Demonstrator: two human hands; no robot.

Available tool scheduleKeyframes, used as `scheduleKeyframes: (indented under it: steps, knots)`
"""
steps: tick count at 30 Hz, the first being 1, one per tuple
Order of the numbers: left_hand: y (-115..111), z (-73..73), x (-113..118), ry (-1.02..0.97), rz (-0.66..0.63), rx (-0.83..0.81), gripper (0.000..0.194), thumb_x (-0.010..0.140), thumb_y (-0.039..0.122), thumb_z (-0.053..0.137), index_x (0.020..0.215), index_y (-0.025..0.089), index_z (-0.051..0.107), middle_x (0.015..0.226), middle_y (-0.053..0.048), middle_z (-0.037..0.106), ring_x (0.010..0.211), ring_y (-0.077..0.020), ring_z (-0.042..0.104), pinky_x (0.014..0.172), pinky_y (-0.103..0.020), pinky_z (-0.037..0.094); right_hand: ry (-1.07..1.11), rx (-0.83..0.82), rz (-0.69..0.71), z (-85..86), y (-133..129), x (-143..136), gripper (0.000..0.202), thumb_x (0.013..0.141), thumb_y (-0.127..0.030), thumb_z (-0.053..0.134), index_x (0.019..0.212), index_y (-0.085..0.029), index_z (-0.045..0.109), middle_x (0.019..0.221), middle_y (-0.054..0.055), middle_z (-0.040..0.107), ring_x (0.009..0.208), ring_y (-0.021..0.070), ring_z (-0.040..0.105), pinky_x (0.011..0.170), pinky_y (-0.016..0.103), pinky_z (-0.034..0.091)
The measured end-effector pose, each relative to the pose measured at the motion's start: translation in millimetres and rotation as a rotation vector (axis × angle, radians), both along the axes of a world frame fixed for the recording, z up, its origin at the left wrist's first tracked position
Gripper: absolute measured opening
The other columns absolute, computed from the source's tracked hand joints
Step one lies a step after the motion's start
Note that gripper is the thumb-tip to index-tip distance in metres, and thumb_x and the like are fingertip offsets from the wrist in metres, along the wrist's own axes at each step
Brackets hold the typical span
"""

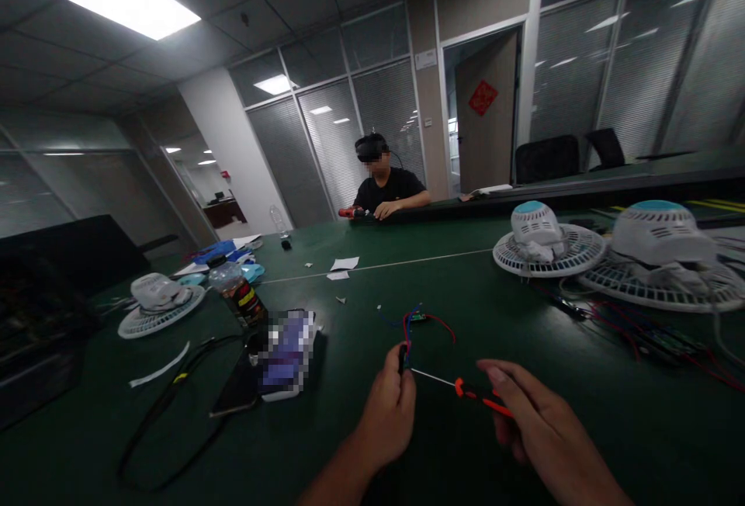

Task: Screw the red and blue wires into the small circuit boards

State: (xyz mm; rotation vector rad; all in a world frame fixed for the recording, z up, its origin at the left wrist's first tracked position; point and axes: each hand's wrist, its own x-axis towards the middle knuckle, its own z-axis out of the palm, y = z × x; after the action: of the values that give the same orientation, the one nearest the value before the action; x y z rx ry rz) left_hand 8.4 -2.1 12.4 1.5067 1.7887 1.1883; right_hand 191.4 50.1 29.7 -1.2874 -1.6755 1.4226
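- Screwdriver (466, 391): located above the near part of the green worktop (442, 281), between the two hands; orange-and-black handle toward the right, shaft pointing left.
- Right hand (541, 417): grip closed about the rear of the handle, thumb uppermost.
- Left hand (389, 417): grip pinching a small dark part (403, 358) between thumb and fingers; much of this part is hidden by the hand.
- Screwdriver tip: at the small dark part; actual contact cannot be determined.
- Red and blue wires (407, 329): rising from beside the left hand toward a small green board (417, 318) just beyond it.
- Left side: capped bottle (240, 295), a device with a blurred-out screen (289, 355), a black cable (143, 413) and a white grille unit (157, 294).
- Right side: two larger white grille units (538, 230), further wires and boards near them.
- Far edge: a seated co-worker (389, 188) in dark clothing, with a red tool (351, 213) at the hands.
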Motion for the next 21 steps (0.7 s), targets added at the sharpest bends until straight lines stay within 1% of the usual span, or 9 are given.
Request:
scheduleKeyframes:
  steps: [4, 7, 9, 13, 17, 19, 21]
  knots:
    - [-0.4, -1.2, 0.0, 0.009, 0.015, -0.009, 0.039, 0.089, 0.029, 0.032, 0.125, 0.015, 0.037, 0.096, -0.007, 0.057, 0.092, -0.0196, 0.052, 0.086, -0.033, 0.036, 0.037, 0.041, -0.011, -0.4, 0.9, 0.1, 0.048, 0.078, -0.049, 0.044, 0.113, -0.016, 0.045, 0.058, -0.003, 0.056, 0.051, 0.0150, 0.054, 0.048, 0.026, 0.042]
    - [0.1, -3.1, -0.6, 0.009, 0.023, -0.013, 0.039, 0.089, 0.030, 0.032, 0.125, 0.016, 0.037, 0.091, -0.006, 0.057, 0.092, -0.0199, 0.051, 0.086, -0.034, 0.036, 0.049, 0.041, -0.005, -0.9, 1.3, 0.9, 0.046, 0.077, -0.047, 0.046, 0.111, -0.015, 0.045, 0.069, 0.000, 0.059, 0.058, 0.0155, 0.055, 0.053, 0.027, 0.044]
    - [0.9, -4.5, -1.3, 0.007, 0.025, -0.007, 0.039, 0.089, 0.030, 0.032, 0.125, 0.016, 0.037, 0.089, -0.005, 0.056, 0.090, -0.0197, 0.051, 0.085, -0.033, 0.036, 0.041, 0.044, 0.004, -1.5, 1.7, 1.4, 0.046, 0.079, -0.047, 0.045, 0.111, -0.016, 0.044, 0.070, 0.001, 0.059, 0.059, 0.0155, 0.056, 0.054, 0.027, 0.044]
    - [1.7, -6.4, -2.2, 0.018, 0.025, 0.006, 0.038, 0.089, 0.030, 0.033, 0.124, 0.017, 0.039, 0.089, -0.005, 0.055, 0.089, -0.0188, 0.051, 0.084, -0.032, 0.036, 0.005, 0.007, 0.026, -2.1, 2.0, 1.5, 0.048, 0.081, -0.052, 0.039, 0.111, -0.016, 0.047, 0.066, 0.000, 0.059, 0.057, 0.0154, 0.056, 0.052, 0.026, 0.042]
    - [1.2, -6.3, -1.9, 0.023, 0.030, -0.001, 0.040, 0.089, 0.031, 0.032, 0.125, 0.016, 0.038, 0.084, -0.004, 0.055, 0.084, -0.0185, 0.051, 0.084, -0.032, 0.036, -0.055, -0.027, 0.040, -2.1, 2.1, 1.6, 0.055, 0.084, -0.056, 0.025, 0.110, -0.016, 0.051, 0.047, -0.005, 0.051, 0.044, 0.0146, 0.051, 0.043, 0.026, 0.037]
    - [0.9, -6.0, -1.7, 0.025, 0.031, 0.000, 0.040, 0.089, 0.031, 0.032, 0.125, 0.015, 0.037, 0.083, -0.004, 0.055, 0.082, -0.0183, 0.052, 0.084, -0.032, 0.036, -0.054, -0.006, 0.030, -1.7, 2.0, 1.5, 0.053, 0.083, -0.055, 0.028, 0.113, -0.016, 0.048, 0.047, -0.005, 0.051, 0.044, 0.0147, 0.051, 0.044, 0.026, 0.037]
    - [0.8, -5.7, -1.9, 0.029, 0.030, 0.001, 0.040, 0.089, 0.031, 0.032, 0.126, 0.015, 0.037, 0.084, -0.004, 0.056, 0.084, -0.0187, 0.052, 0.084, -0.032, 0.036, -0.028, 0.026, 0.022, -1.0, 1.6, 1.2, 0.051, 0.082, -0.053, 0.035, 0.116, -0.017, 0.045, 0.053, -0.004, 0.054, 0.048, 0.0151, 0.053, 0.046, 0.026, 0.040]
